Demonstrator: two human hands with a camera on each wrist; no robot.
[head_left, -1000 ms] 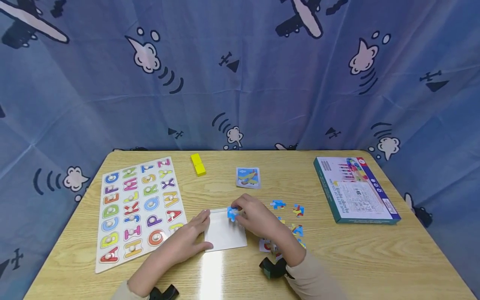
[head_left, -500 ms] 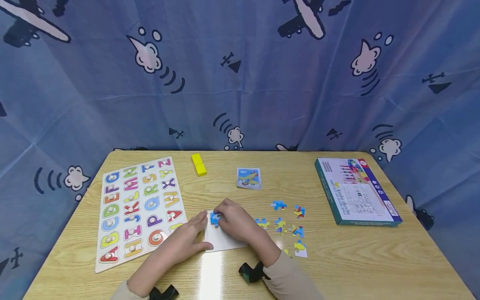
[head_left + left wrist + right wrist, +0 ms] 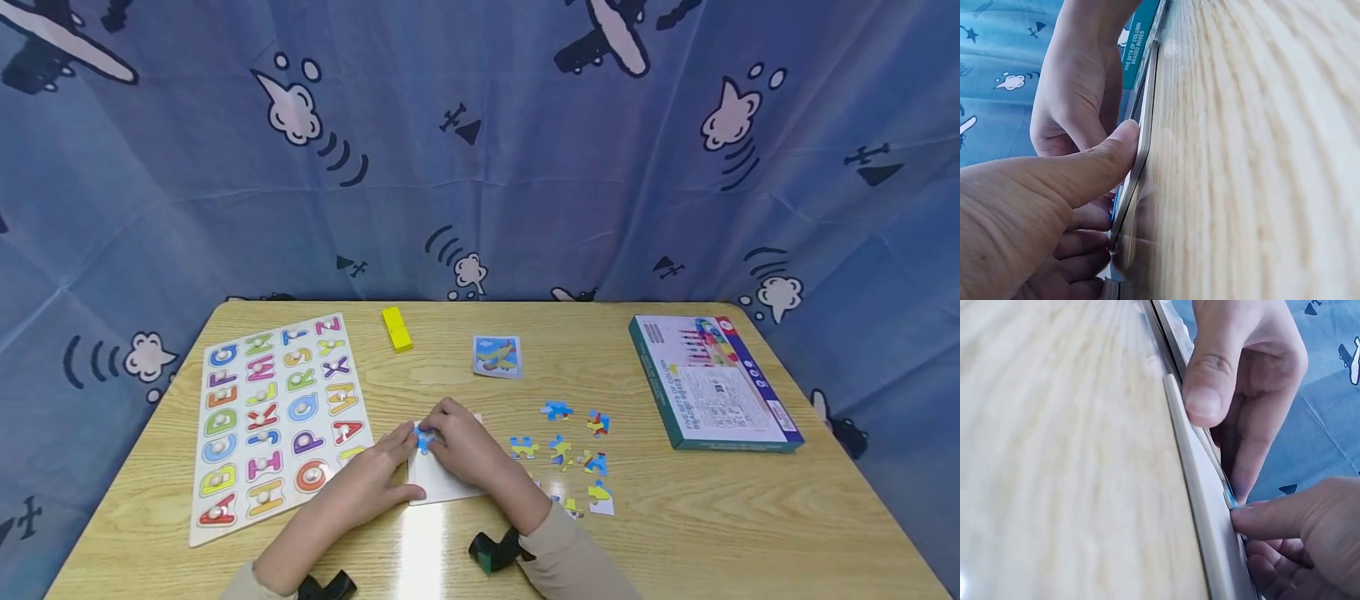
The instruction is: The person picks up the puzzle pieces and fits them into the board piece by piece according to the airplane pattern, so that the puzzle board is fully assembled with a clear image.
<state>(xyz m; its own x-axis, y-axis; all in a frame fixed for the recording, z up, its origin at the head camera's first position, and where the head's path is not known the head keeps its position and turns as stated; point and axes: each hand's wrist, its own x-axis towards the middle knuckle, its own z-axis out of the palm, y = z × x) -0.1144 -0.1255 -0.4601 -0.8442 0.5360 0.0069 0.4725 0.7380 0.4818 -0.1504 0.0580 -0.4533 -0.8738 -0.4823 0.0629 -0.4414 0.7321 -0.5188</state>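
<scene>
A shallow white square board (image 3: 438,486) lies on the table in front of me. My left hand (image 3: 381,473) rests along its left side, thumb at the near corner and straight fingers at the far corner. In the left wrist view that thumb presses on the board's edge (image 3: 1145,115). My right hand (image 3: 467,443) reaches over the board and pinches a blue jigsaw piece (image 3: 423,440) at the far left corner, close by the left fingertips. In the right wrist view a sliver of the blue piece (image 3: 1230,495) shows between both hands; the rest is hidden.
Several loose jigsaw pieces (image 3: 558,450) lie right of the board. Behind it is a plane picture card (image 3: 497,357); a yellow block (image 3: 397,329) lies further back. A letter peg puzzle (image 3: 281,417) covers the left side, a flat box (image 3: 712,383) the right.
My right hand has carried the blue jigsaw piece leftward across the board to its far left corner, uncovering loose pieces on the right. The left hand has stayed in place.
</scene>
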